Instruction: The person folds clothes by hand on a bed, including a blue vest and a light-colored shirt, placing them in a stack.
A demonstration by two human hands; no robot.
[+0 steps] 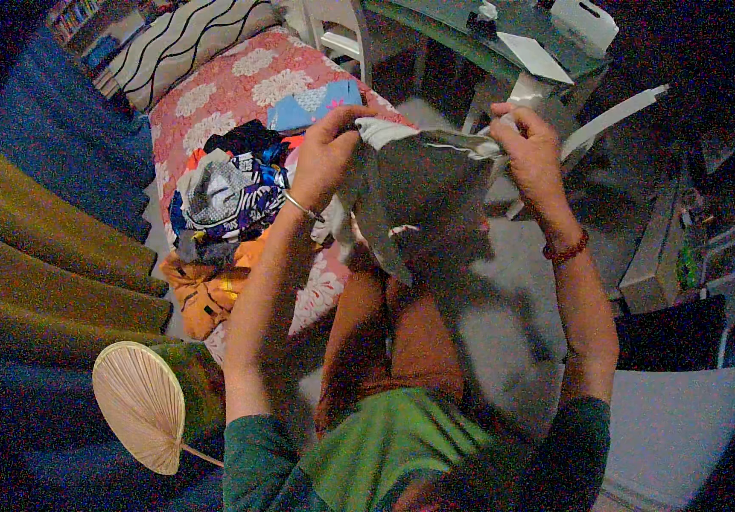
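Observation:
A grey cloth garment (pixel 428 176) hangs in front of me, stretched between both hands by its pale upper edge. My left hand (pixel 332 150) pinches one corner of that edge. At the other end, my right hand (pixel 527 144) grips the bunched edge in its fingers. The lower part of the garment hangs blurred and dark above my knees. Past my left forearm lies a loose heap of clothes (pixel 230 192), with patterned, black and white pieces in it. An orange garment (pixel 204 291) sits at the near side of the heap. Beyond it is a folded light-blue garment (pixel 313 109).
The clothes lie on a bed with a pink floral sheet (pixel 246 70), a wavy-striped pillow (pixel 198 48) at its far end. Blue and yellow curtains (pixel 60 249) hang at left, near a palm-leaf fan (pixel 140 409). A glass-topped table (pixel 451 32) holding a white box (pixel 585 25) stands far right.

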